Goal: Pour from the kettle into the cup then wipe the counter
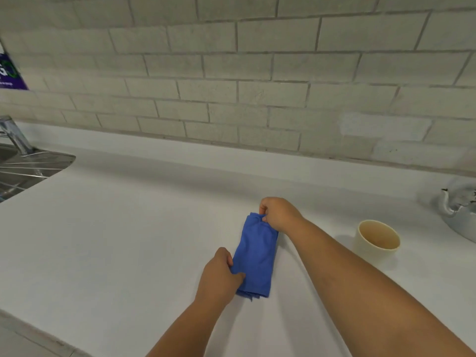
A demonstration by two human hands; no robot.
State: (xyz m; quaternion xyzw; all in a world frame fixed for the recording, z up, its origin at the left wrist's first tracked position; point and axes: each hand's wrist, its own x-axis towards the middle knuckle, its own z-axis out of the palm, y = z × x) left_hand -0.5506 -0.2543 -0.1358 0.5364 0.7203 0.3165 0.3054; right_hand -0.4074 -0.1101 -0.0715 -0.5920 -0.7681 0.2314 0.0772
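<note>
A folded blue cloth [256, 256] lies on the white counter [116, 240] in the middle of the view. My left hand [220, 276] pinches its near left corner. My right hand [277, 213] pinches its far end. A cream cup [377, 240] stands upright to the right of the cloth, a little apart from my right forearm. At the right edge of the view sits a silvery white kettle [459, 206], only partly in frame.
A steel sink [31, 166] with a tap [14, 135] is set into the counter at the far left. A tiled wall [244, 86] runs along the back. The counter's front edge cuts across the lower left corner.
</note>
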